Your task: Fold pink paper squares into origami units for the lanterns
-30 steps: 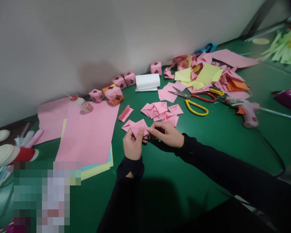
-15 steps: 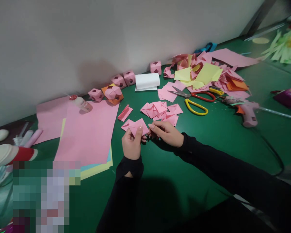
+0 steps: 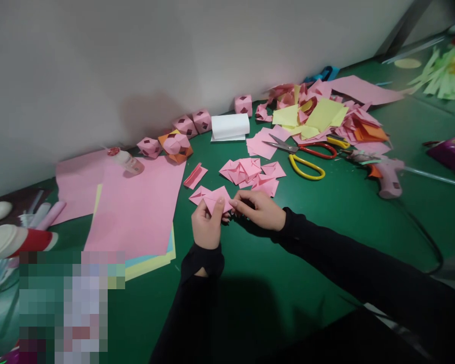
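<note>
Hands meet over the green table [image 3: 326, 222] in the head view. Both arms wear black sleeves. The left hand [image 3: 207, 227] is curled shut on a folded pink paper [image 3: 216, 197], with the thumb pressed on its front. The right hand [image 3: 260, 210] lies low, just beside it, and its fingertips [image 3: 235, 203] pinch the right edge of the same paper. The paper is held a little above the table, right in front of the person.

Just behind the hands lies a small heap of folded pink pieces [image 3: 250, 172]. One more pink piece [image 3: 195, 176] lies alone to the left of that heap. On the left, a big pink sheet [image 3: 136, 207] lies on top of yellow and blue sheets. A glue bottle [image 3: 125, 159] with a red cap lies on its far edge.

Pink paper cubes [image 3: 193, 124] stand in a row by the wall. One pink ball [image 3: 176, 144] sits on orange paper. A white roll [image 3: 230, 126] sits near the cubes.

On the right, yellow scissors [image 3: 303, 164] and red scissors [image 3: 322, 150] lie close together. Behind them is a messy pile of pink, yellow and orange scraps [image 3: 326, 116]. A pink glue gun [image 3: 387, 174] lies further right, with its black cord trailing over the table.

The lower left corner is blurred out.
</note>
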Available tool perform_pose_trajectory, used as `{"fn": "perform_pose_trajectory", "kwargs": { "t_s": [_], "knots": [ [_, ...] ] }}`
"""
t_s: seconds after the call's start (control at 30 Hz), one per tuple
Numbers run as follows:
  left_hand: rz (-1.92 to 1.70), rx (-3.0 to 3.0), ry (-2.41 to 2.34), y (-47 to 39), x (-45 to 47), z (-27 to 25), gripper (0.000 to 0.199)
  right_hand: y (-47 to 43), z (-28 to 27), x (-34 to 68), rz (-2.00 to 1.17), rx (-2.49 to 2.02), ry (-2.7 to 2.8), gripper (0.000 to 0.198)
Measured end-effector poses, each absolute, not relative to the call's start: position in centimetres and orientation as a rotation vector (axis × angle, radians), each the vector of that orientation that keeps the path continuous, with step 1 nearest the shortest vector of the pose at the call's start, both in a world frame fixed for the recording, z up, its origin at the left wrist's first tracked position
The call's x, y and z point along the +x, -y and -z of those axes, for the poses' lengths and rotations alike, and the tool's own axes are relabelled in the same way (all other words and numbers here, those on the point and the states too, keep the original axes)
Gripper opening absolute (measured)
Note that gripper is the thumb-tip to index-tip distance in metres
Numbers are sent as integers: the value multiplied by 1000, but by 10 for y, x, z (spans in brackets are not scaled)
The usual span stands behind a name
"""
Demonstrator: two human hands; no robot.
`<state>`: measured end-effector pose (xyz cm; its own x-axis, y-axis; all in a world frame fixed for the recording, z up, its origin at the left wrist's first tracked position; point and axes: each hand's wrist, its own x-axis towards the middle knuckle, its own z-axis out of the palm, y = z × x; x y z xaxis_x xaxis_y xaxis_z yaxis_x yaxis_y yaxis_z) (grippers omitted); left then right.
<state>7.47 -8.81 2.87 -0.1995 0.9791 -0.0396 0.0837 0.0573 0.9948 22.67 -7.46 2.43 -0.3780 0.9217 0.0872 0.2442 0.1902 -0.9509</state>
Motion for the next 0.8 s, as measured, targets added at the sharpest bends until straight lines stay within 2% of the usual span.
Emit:
{"fn": "perform_pose_trajectory", "kwargs": {
  "t_s": [0.13,0.4,0.8],
  "knots": [
    [-1280,1177,-1442,88,74,-29,26,76,-25,226,-1300,-1073,1701,33],
    [-1254,1161,-1442,88,75,-30,28,75,-23,226,-1260,-1057,1670,37],
    [-1239,1455,-1465,88,72,-29,21,72,-17,226,-1334,-1085,1540,37]
  ]
}}
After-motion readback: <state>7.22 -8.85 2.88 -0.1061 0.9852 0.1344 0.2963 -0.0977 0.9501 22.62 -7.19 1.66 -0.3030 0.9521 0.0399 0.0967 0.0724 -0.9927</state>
